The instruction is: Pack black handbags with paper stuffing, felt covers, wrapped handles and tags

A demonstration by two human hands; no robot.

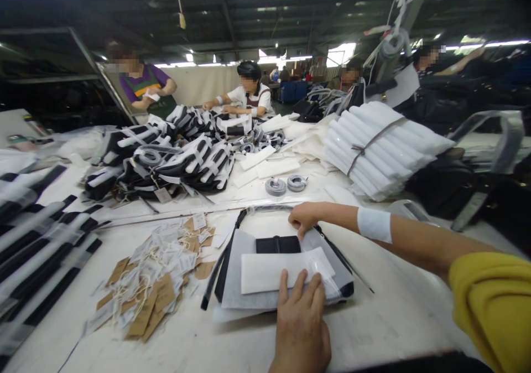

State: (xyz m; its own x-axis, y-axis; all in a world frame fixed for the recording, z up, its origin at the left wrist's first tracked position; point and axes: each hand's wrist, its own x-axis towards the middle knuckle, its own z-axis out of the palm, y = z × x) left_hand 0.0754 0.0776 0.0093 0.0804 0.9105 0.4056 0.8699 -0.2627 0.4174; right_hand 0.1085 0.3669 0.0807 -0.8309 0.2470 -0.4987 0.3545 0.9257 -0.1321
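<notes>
A black handbag (347,290) lies flat on the table in front of me, mostly covered by a thin white wrapping sheet (236,273). A black flap strap (277,244) shows at its middle. Across its front rests a folded strip of white foam (261,273), with clear plastic at its right end. My left hand (302,320) lies palm down with fingers stretched over the lower edge of the foam strip. At the bag's top edge my right hand (307,217) is closed, fingers bent down beside the plastic-wrapped handle (269,208); its fingertips are partly hidden.
Cardboard hang tags (153,306) with strings are heaped left of the bag. Beyond lie two coiled wrapped straps (276,186), piled wrapped bags (194,165) and a tied bundle of white foam rolls (373,146). Wrapped black pieces (37,251) stack at left. Co-workers (251,93) work across the table.
</notes>
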